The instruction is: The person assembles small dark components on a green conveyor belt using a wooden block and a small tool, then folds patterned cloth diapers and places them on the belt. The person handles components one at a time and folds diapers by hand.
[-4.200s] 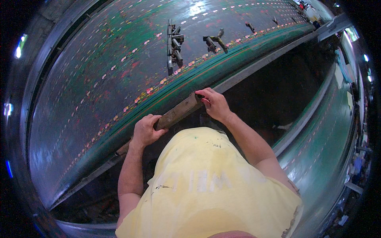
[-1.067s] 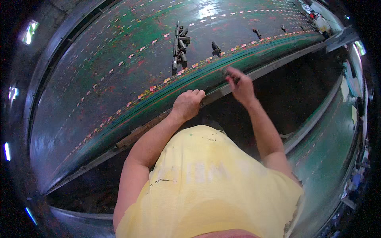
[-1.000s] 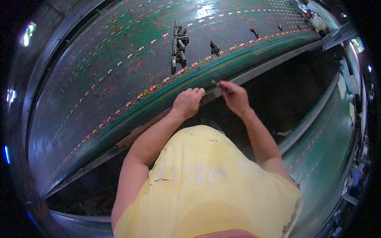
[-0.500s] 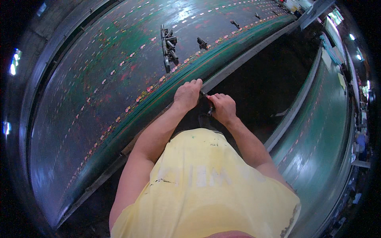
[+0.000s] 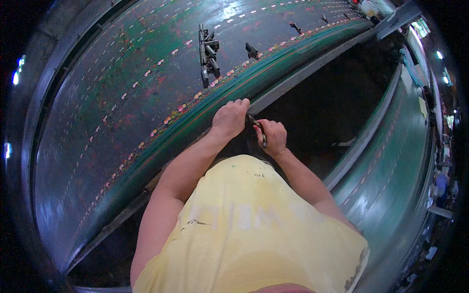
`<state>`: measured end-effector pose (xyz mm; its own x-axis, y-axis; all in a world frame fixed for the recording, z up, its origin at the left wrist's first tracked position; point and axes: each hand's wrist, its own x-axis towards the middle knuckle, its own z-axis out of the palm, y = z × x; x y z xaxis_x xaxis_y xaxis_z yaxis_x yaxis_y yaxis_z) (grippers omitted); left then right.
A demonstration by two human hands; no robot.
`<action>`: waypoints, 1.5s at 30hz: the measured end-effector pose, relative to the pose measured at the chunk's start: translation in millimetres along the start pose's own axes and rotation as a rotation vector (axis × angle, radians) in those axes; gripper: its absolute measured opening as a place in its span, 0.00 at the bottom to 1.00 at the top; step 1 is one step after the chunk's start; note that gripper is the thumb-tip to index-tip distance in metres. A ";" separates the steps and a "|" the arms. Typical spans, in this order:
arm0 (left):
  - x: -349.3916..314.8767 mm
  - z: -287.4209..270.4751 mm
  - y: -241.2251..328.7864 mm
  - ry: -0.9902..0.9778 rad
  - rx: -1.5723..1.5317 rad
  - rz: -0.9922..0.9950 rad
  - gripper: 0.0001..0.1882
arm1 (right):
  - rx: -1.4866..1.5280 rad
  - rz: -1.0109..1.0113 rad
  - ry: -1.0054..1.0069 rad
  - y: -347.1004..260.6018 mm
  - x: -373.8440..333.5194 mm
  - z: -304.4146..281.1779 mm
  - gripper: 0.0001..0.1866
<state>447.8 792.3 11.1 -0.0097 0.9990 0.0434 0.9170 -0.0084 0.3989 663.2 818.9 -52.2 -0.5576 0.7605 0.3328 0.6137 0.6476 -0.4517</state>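
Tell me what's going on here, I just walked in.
A person in yellow works beside a long table. The right hand holds a slim tool, its end near the left hand. The left hand is curled by the rail; whether it grips anything is hidden. On the table, dark parts lie beside a bar, with more pieces farther right.

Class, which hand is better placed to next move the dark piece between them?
Probably the right hand: it grips the dark piece, while the left hand is curled at the grey rail.

Metal-looking tool [image 5: 264, 141], glossy table [image 5: 161, 102]
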 end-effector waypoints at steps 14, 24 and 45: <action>-3.8 0.7 -0.2 -0.014 -0.014 -0.016 0.14 | 1.993 1.340 -0.655 22.3 -1.0 21.2 0.18; -11.5 -7.1 5.3 0.046 -0.068 0.025 0.20 | 0.866 0.533 -0.488 21.3 -4.2 -9.0 0.12; -9.3 -3.4 8.8 -0.040 0.032 -0.080 0.18 | -0.009 -0.088 -0.297 7.1 15.3 -27.6 0.11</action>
<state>454.6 782.8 17.3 -0.0687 0.9973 -0.0242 0.9260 0.0727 0.3705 674.4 836.4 -27.4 -0.7469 0.6553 0.1129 0.5602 0.7116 -0.4241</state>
